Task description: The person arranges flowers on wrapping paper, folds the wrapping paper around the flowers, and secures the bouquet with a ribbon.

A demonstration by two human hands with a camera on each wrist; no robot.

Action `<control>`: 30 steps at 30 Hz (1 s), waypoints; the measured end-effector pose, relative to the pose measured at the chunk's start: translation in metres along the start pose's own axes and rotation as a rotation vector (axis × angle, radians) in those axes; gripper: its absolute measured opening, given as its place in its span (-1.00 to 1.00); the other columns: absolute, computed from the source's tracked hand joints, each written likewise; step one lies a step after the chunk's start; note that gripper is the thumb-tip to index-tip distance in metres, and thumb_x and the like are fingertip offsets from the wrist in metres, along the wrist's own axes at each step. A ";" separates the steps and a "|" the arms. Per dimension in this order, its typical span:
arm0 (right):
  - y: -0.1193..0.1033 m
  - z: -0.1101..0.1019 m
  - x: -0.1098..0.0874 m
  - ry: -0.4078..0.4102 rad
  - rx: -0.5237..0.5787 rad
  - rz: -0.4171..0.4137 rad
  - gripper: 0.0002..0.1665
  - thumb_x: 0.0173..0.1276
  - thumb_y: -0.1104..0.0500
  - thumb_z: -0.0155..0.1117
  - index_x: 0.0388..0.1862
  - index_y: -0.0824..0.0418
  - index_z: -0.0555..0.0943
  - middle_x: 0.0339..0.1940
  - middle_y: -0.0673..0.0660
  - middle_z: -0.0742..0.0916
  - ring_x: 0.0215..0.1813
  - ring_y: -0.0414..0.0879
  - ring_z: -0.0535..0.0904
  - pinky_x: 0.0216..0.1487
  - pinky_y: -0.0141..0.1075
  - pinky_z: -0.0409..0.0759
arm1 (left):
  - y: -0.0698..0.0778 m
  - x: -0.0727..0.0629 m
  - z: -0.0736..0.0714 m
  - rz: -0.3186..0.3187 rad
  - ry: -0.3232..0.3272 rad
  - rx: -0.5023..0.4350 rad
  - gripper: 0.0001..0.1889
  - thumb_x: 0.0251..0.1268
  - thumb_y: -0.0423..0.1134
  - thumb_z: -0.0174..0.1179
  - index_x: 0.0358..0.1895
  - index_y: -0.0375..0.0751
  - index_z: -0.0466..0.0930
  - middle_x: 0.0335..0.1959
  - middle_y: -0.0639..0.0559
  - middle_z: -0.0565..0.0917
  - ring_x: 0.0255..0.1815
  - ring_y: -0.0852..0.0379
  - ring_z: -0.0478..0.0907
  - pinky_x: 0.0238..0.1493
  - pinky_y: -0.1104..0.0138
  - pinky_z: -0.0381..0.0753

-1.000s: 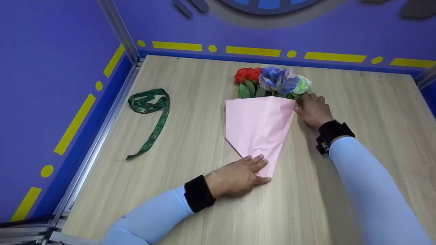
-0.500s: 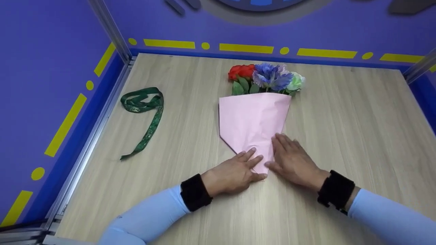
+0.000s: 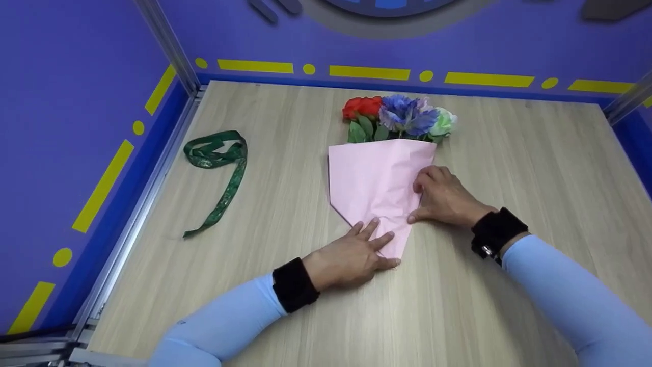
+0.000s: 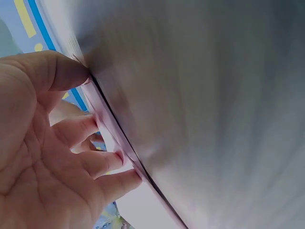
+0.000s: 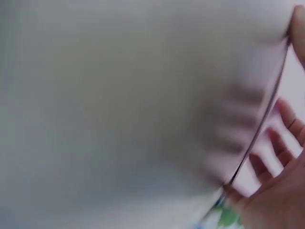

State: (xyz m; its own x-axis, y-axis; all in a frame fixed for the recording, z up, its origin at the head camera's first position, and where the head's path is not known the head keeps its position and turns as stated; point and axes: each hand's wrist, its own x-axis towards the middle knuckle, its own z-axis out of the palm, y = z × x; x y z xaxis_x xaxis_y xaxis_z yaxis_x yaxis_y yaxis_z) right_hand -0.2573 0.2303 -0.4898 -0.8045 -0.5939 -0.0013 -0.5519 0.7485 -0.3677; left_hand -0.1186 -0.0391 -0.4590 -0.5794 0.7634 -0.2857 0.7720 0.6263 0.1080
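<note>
A pink paper wrap [image 3: 367, 173] lies on the table, folded to a narrow lower end. From its wide top show a red flower [image 3: 361, 108], a blue-purple flower [image 3: 407, 116] and a pale green-white flower [image 3: 444, 121], with green leaves; their stems are hidden inside. My left hand [image 3: 351, 260] rests on the narrow end with fingers spread, its thumb near the tip. Along the wrap's right edge, my right hand [image 3: 448, 201] touches the paper, thumb below and fingers above, slightly bent. The right wrist view is blurred, with those fingertips [image 5: 259, 164] against the paper.
A green patterned ribbon [image 3: 232, 188] lies loosely looped on the left of the wooden table [image 3: 285, 153]. Blue-purple panels with yellow marks [image 3: 369, 72] stand behind and to the left, with a metal rail [image 3: 122, 250] along the left side.
My right hand went from the wrap's top right corner down to its lower right edge, then partway back up. The left hand has stayed on the narrow end. The head view shifted slightly.
</note>
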 end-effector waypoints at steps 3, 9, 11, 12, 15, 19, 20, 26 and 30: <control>0.018 -0.008 0.008 0.026 -0.015 0.014 -0.27 -0.02 -0.21 0.75 -0.15 0.21 0.55 0.07 0.26 0.57 0.19 0.32 0.44 0.17 0.22 0.41 | 0.000 0.001 0.000 0.002 0.001 -0.019 -0.45 0.67 -0.17 -0.04 0.57 0.46 0.34 0.72 -0.10 0.16 0.71 -0.41 -0.02 0.62 -0.17 0.22; 0.030 -0.018 0.014 0.073 -0.005 0.121 -0.64 0.42 0.00 0.50 -0.19 0.27 0.61 -0.04 0.28 0.63 0.08 0.30 0.49 0.10 0.17 0.44 | -0.002 0.000 0.001 -0.009 0.006 -0.054 -0.47 0.68 -0.17 -0.06 0.56 0.47 0.37 0.72 -0.08 0.17 0.72 -0.39 -0.05 0.63 -0.17 0.19; 0.027 -0.017 0.012 0.113 -0.036 0.131 -0.73 0.50 0.10 0.40 -0.14 0.32 0.62 -0.06 0.33 0.65 0.06 0.33 0.52 0.09 0.17 0.48 | -0.002 0.000 0.002 -0.011 0.015 -0.058 -0.48 0.68 -0.16 -0.05 0.55 0.47 0.38 0.72 -0.07 0.18 0.72 -0.38 -0.04 0.63 -0.17 0.20; 0.024 -0.015 0.010 0.145 -0.064 0.126 -0.77 0.53 0.16 0.35 -0.12 0.35 0.62 -0.06 0.36 0.65 0.06 0.35 0.53 0.08 0.18 0.51 | -0.002 0.000 0.002 -0.011 0.019 -0.060 -0.48 0.69 -0.16 -0.06 0.54 0.47 0.39 0.71 -0.07 0.18 0.72 -0.38 -0.04 0.63 -0.17 0.20; 0.008 -0.006 0.004 0.289 -0.151 0.065 -0.83 0.55 0.29 0.24 -0.04 0.42 0.61 -0.01 0.43 0.66 0.06 0.41 0.57 0.03 0.21 0.57 | -0.002 -0.001 0.003 -0.008 0.029 -0.062 -0.52 0.72 -0.11 -0.09 0.54 0.46 0.40 0.71 -0.06 0.19 0.72 -0.37 -0.04 0.62 -0.16 0.21; -0.019 0.007 -0.001 0.354 -0.205 -0.118 -0.56 0.56 0.17 0.22 0.27 0.42 0.56 0.28 0.47 0.61 0.33 0.42 0.51 0.31 0.27 0.50 | -0.002 -0.002 0.003 -0.003 0.028 -0.042 -0.53 0.74 -0.07 -0.12 0.55 0.46 0.39 0.72 -0.05 0.17 0.72 -0.37 -0.05 0.62 -0.17 0.21; -0.026 0.009 -0.001 0.316 -0.212 -0.157 -0.45 0.58 0.08 0.22 0.39 0.39 0.51 0.39 0.46 0.55 0.45 0.41 0.44 0.43 0.29 0.41 | -0.002 -0.002 0.003 -0.004 0.027 -0.035 -0.53 0.74 -0.07 -0.11 0.55 0.46 0.38 0.72 -0.05 0.17 0.72 -0.37 -0.05 0.62 -0.17 0.21; -0.044 0.012 0.024 0.012 -0.227 -0.129 -0.02 0.63 -0.33 0.00 0.77 0.16 0.04 0.79 0.24 0.07 0.79 0.20 -0.15 0.71 0.25 -0.20 | -0.004 -0.002 0.003 -0.017 0.005 -0.016 -0.46 0.69 -0.13 -0.04 0.58 0.50 0.33 0.74 0.01 0.13 0.74 -0.33 -0.08 0.55 -0.36 0.19; -0.034 0.011 0.046 -0.081 -0.213 -0.067 -0.02 0.66 -0.38 -0.11 0.78 0.13 -0.02 0.80 0.17 0.03 0.80 0.13 -0.18 0.72 0.21 -0.31 | -0.004 0.001 0.003 -0.015 -0.023 -0.036 -0.43 0.65 -0.16 0.00 0.58 0.51 0.31 0.75 0.04 0.10 0.75 -0.30 -0.12 0.47 -0.47 0.18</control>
State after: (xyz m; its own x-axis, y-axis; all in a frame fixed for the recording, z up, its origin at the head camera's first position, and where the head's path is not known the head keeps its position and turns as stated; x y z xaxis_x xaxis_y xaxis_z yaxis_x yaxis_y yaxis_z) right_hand -0.2725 0.1742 -0.4877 -0.7493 -0.6594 -0.0610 -0.6440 0.7470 -0.1651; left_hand -0.1211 -0.0410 -0.4625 -0.5839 0.7505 -0.3096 0.7534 0.6430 0.1378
